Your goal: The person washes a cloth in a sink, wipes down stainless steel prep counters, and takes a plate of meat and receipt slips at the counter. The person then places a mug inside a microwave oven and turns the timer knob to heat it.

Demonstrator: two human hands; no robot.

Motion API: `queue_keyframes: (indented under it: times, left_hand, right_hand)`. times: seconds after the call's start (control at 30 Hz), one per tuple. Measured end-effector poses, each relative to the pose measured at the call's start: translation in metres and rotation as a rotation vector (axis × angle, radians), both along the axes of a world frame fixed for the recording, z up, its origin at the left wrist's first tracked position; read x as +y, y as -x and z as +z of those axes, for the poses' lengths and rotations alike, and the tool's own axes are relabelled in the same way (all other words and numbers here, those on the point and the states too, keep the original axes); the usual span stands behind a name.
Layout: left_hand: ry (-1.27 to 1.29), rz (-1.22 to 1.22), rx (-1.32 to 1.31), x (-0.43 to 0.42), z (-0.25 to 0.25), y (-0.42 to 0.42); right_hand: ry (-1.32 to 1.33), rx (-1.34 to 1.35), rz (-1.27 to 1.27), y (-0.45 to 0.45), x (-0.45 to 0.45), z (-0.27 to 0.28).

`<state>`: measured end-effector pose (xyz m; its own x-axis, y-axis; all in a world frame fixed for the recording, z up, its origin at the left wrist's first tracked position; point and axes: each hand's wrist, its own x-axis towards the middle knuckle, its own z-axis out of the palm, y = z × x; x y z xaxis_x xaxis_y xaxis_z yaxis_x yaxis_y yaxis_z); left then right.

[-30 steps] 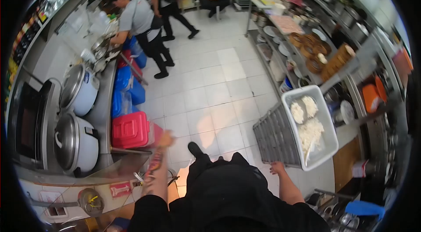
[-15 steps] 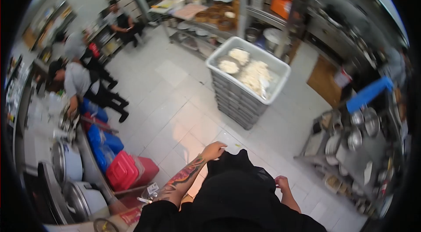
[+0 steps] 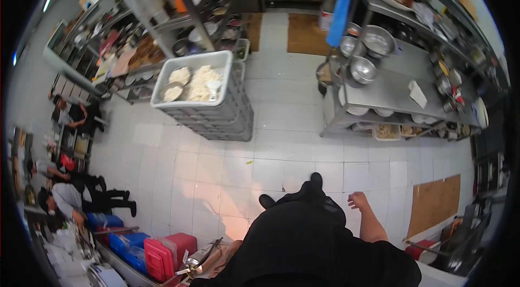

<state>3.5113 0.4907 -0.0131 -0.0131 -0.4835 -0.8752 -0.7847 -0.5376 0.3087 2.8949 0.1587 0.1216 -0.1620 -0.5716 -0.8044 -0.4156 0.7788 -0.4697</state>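
My right hand (image 3: 358,200) hangs out to the right of my body over the tiled floor, its fingers loosely curled, and whether anything is in them is too small to tell. Only a bit of my left hand or forearm (image 3: 232,248) shows at my left side, mostly hidden by my black clothing. Ahead and to the left, a white tub (image 3: 157,84) rests on a stack of grey crates (image 3: 230,119). Inside the tub are pale shredded food (image 3: 203,82), two bowls of it and a white scoop (image 3: 214,87).
A steel table (image 3: 379,89) with metal bowls (image 3: 363,70) stands at the right, a blue cloth (image 3: 343,10) hanging beside it. Brown mats (image 3: 433,205) lie on the floor. Red bins (image 3: 158,259) are at the lower left, near co-workers (image 3: 65,200).
The view has swung right, so the tub, bins and co-workers now appear farther left and the steel table shows in full. My left hand has dropped back from in front of my body.
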Motion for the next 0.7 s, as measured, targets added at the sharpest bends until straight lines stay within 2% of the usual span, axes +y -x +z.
queue_keyframes:
  times: [0.03,0.13,0.3,0.37,0.4,0.43,0.5,0.53,0.6,0.67,0.7]
  left_hand:
    - [0.013,0.001,-0.021,-0.009,0.004,0.004]
    - [0.094,-0.019,-0.108,-0.057,0.007,0.015]
    - [0.237,-0.239,-0.301,-0.210,-0.015,0.050]
    - [0.470,0.003,-0.221,-0.286,0.045,0.114]
    - [0.550,0.035,-0.149,-0.325,0.063,0.147]
    - [0.627,0.065,-0.075,-0.357,0.077,0.179]
    - [0.658,-0.015,0.073,-0.413,0.109,0.248]
    - [0.646,-0.087,0.115,-0.438,0.119,0.282]
    - [0.626,-0.202,0.173,-0.480,0.133,0.349]
    - [0.635,-0.431,0.263,-0.511,0.146,0.409]
    - [0.628,-0.469,0.276,-0.524,0.150,0.437]
  right_hand:
    - [0.001,-0.003,-0.026,0.007,-0.001,0.001]
    - [0.007,-0.053,0.148,0.034,-0.011,0.001]
    - [0.033,-0.117,0.108,0.130,-0.004,0.008]
    - [0.068,-0.098,0.062,0.189,0.007,0.005]
    - [0.105,-0.080,0.039,0.221,0.013,0.001]
    - [0.105,-0.003,-0.036,0.250,0.023,-0.001]
    - [0.232,-0.095,-0.509,0.295,0.057,0.007]
    - [0.235,-0.089,-0.546,0.307,0.071,0.018]
    - [0.363,-0.182,-0.940,0.320,0.103,0.037]
    - [0.354,-0.162,-0.979,0.321,0.140,0.040]
    - [0.343,-0.154,-0.975,0.317,0.159,0.038]
